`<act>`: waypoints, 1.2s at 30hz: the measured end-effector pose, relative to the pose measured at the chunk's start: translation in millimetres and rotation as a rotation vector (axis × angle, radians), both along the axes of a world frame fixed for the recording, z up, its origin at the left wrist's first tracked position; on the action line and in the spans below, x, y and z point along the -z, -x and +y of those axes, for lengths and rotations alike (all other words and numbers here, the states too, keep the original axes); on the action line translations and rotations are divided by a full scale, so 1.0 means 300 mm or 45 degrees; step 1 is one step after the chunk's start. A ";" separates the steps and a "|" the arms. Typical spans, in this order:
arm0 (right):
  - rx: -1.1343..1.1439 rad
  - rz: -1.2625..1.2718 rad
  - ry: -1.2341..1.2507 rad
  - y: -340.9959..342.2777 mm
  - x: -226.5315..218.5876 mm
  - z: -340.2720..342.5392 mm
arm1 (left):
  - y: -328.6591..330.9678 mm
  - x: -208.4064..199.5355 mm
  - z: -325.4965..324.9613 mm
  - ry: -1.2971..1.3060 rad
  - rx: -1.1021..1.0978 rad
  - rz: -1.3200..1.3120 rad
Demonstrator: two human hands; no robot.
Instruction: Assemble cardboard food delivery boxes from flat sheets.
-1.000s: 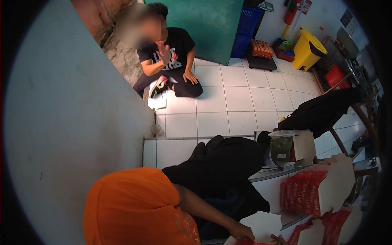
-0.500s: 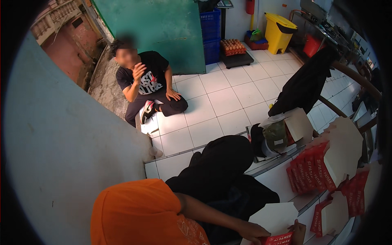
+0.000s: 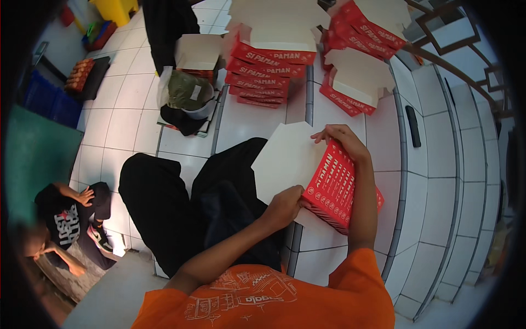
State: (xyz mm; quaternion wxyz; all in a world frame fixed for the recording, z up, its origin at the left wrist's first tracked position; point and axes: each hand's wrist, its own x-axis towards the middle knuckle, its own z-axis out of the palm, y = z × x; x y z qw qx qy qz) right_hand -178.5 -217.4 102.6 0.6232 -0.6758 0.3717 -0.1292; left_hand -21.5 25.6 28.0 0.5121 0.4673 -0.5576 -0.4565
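A red-and-white cardboard food box [image 3: 334, 183] lies across the tiled step by my lap, its white lid panel [image 3: 282, 159] spread to the left. Rows of print repeat over its red part, and I cannot tell whether several boxes are nested there. My left hand [image 3: 285, 207] is closed on the box's near left corner, thumb along the edge. At the far corner, my right hand [image 3: 342, 140] holds the box with bent fingers over its rim. My right forearm hides part of the red side.
Stacked open boxes [image 3: 260, 82] stand ahead, with more boxes [image 3: 353, 88] to their right. A clear bag with green contents [image 3: 189, 90] sits by a white tub. A dark oblong object [image 3: 412, 126] lies on the right step. Another person [image 3: 68, 219] sits at left.
My view has swung to the right, so the seated person and door now appear farther left. Both hands stay on the box, which now shows more of its red side.
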 end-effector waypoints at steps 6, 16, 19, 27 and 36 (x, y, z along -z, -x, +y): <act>-0.156 0.254 0.094 -0.024 0.002 0.055 | 0.004 0.058 0.033 0.041 -0.024 0.014; -0.223 0.671 0.378 -0.047 0.009 0.012 | 0.042 0.082 -0.002 0.200 -0.120 -0.045; -0.251 0.588 0.470 0.014 0.109 -0.043 | 0.061 0.107 -0.022 0.238 -0.168 -0.011; 0.178 0.323 0.734 0.039 0.076 -0.256 | 0.098 0.140 -0.070 0.297 -0.148 -0.117; 0.077 1.659 1.539 0.226 0.127 -0.564 | -0.085 0.052 -0.141 0.188 -0.165 0.034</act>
